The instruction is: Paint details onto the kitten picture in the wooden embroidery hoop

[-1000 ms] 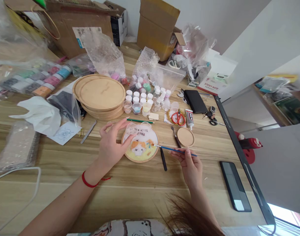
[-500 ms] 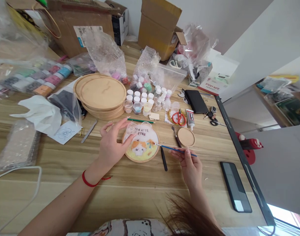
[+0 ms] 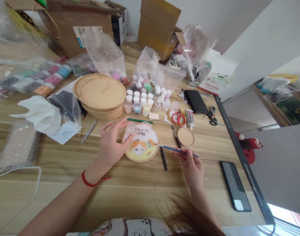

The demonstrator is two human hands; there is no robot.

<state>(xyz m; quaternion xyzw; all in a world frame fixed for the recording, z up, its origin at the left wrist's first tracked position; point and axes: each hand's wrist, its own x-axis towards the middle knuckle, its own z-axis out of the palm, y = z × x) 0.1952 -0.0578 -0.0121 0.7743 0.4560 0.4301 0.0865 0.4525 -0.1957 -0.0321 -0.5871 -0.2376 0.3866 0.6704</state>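
Observation:
A small round wooden plaque [image 3: 140, 146] with a painted orange and white cat lies on the table in front of me. My left hand [image 3: 112, 144] pinches a small clear plastic cup [image 3: 131, 128] over the plaque's upper left edge. My right hand [image 3: 190, 164] grips a thin blue-handled brush [image 3: 174, 149], whose tip rests on the plaque's right side. A red cord circles my left wrist.
Behind the plaque stand several small paint pots [image 3: 141, 98], a stack of round wooden trays [image 3: 101, 95], red scissors [image 3: 178, 117], a glue tube [image 3: 189, 118] and a small wooden disc [image 3: 185, 136]. A phone [image 3: 234, 185] lies at right. Bags and cardboard boxes [image 3: 158, 26] crowd the back.
The brush has slid slightly to the right across the plaque; my left hand keeps the cup in about the same place.

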